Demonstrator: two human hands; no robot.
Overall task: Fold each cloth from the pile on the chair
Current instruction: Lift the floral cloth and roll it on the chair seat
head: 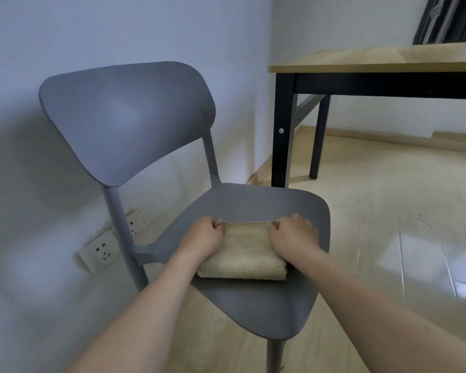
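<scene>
Here the beige cloth (244, 254) lies folded on the grey chair (253, 305) seat; left hand (203, 234) and right hand (293, 232) pinch its far corners, fingers curled tight, likely aligning edges for a square fold.

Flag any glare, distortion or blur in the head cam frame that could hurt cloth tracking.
Head view: window glare washes out the glossy floor at right. Wide-angle distortion bows the chair and tilts the table. Lighting is dim and bluish, with soft shadows on the wall. The beige cloth stays reasonably sharp, though the left hand and right hand cover its far corners.
</scene>
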